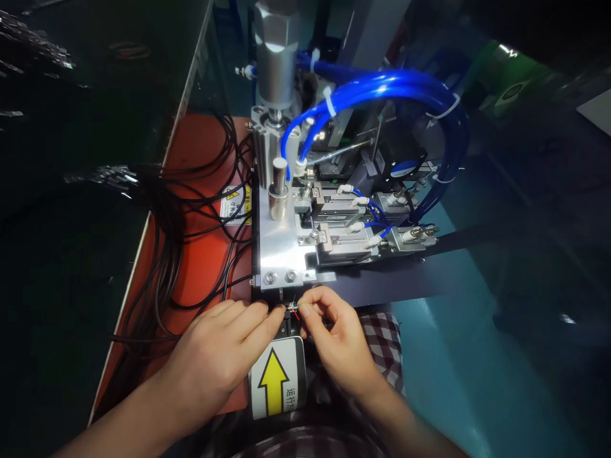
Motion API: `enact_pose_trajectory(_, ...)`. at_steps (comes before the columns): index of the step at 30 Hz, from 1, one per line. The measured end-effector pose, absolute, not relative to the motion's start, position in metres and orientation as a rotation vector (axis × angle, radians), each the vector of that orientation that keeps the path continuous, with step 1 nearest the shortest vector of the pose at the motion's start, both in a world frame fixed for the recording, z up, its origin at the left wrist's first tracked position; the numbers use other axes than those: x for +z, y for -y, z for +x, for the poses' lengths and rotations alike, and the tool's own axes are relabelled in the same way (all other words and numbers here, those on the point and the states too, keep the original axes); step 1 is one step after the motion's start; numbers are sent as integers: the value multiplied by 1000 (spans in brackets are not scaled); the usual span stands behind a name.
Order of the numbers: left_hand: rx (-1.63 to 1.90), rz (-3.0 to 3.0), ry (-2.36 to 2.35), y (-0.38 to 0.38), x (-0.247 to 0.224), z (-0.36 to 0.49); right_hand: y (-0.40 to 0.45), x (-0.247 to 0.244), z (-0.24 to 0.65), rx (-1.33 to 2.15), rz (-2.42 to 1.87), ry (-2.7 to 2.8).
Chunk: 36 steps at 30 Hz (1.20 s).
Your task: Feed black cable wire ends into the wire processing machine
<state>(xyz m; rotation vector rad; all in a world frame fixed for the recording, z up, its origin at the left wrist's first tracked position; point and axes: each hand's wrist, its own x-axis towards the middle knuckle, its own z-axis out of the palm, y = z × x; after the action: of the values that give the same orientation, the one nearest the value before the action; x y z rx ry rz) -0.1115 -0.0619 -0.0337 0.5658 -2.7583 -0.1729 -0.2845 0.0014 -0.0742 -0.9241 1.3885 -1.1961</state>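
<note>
Thin coloured wires (294,310), with red and light blue or white strands, stretch between my two hands at the front foot of a metal press machine (281,248). My right hand (337,331) pinches the wire ends between thumb and index finger. From the other side my left hand (224,346) reaches in, fingers closed together, its fingertips at the near end of the same wires. What lies under those left fingers is hidden. Just below the fingertips sits a small black block (285,327) of the machine.
Black cables (167,254) lie bundled on an orange-red surface (203,254) at left, by a warning label (236,205). Blue air hoses (391,83) arch over pneumatic cylinders (346,245). A yellow-arrow plate (274,381) is in front. Checkered cloth (384,340) shows below right.
</note>
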Motion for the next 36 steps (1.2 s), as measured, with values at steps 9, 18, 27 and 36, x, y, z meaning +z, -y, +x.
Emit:
enact_pose_trajectory(9, -188, 563, 2744, 62, -36, -110, -2, -72, -288, -1096, -699, -1301)
enact_pose_trajectory(18, -239, 580, 2710, 60, -37, -111, -5, -74, -291, -1164, -739, -1402)
enact_pose_trajectory(27, -206, 561, 2729, 61, -34, -111, -1, -71, -288, -1112, -590, -1333)
enact_pose_trajectory(36, -191, 580, 2707, 61, -36, -112, -2, -72, -284, -1161, -805, -1415)
